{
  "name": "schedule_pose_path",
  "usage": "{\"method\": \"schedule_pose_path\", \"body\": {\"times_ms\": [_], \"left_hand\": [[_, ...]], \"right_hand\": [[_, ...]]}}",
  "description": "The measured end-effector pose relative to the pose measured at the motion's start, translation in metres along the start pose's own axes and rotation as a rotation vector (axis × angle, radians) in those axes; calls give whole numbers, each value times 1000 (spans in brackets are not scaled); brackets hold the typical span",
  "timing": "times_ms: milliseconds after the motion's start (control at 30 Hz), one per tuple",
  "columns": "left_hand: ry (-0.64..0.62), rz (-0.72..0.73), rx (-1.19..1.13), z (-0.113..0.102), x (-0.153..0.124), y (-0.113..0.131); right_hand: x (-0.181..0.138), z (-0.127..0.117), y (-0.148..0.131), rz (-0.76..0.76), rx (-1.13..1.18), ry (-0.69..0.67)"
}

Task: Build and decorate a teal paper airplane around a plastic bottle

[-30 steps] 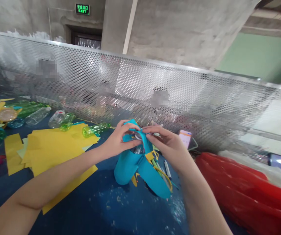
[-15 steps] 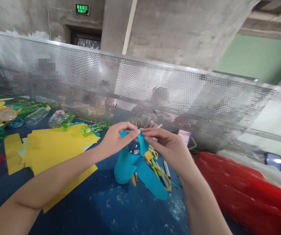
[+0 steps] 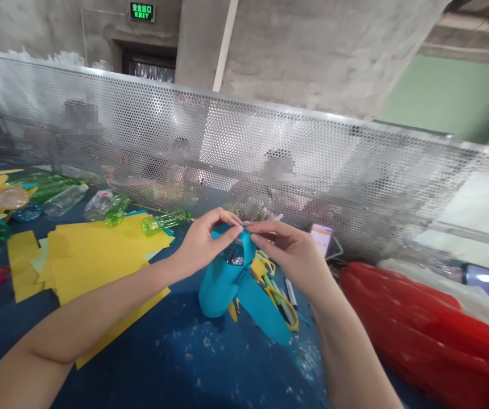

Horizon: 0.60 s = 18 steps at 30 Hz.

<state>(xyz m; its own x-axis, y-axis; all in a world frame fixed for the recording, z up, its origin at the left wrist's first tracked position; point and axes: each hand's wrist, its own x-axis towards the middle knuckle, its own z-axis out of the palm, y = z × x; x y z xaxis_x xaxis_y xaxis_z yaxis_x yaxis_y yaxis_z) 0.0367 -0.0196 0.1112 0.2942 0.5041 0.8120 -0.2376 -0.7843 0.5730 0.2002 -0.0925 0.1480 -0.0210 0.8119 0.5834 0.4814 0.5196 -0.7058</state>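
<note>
A plastic bottle (image 3: 235, 254), dark and shiny where it shows, stands wrapped in blue paper (image 3: 218, 289) on the blue table. One loose flap of the paper (image 3: 265, 312) sticks out toward the lower right. At the top, a narrow blue paper strip (image 3: 248, 245) arches up over the bottle. My left hand (image 3: 210, 236) pinches this strip between thumb and fingers. Right beside it, my right hand (image 3: 285, 241) pinches the same strip, the two sets of fingertips almost touching. The exact edge between the fingertips is hidden.
Yellow paper sheets (image 3: 99, 267) are stacked at the left. Green bottles (image 3: 165, 222) and clear bottles (image 3: 66, 200) lie behind. Yellow-handled scissors (image 3: 291, 321) and markers (image 3: 290, 292) sit right of the wrapped bottle. A phone (image 3: 321, 238) leans near the perforated metal screen (image 3: 355, 165); a red bag (image 3: 419, 318) lies right.
The blue strip at the top has turned slightly and bends more to the right under my fingers. Both hands stay almost in place, still pinching it.
</note>
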Motion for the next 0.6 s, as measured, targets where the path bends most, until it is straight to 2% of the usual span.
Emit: {"method": "schedule_pose_path", "body": {"times_ms": [267,600], "left_hand": [[109,10,55,1,-5,-6],[244,46,91,14,-14,-6]], "right_hand": [[2,6,8,21,62,87],[2,10,12,27,160,109]]}}
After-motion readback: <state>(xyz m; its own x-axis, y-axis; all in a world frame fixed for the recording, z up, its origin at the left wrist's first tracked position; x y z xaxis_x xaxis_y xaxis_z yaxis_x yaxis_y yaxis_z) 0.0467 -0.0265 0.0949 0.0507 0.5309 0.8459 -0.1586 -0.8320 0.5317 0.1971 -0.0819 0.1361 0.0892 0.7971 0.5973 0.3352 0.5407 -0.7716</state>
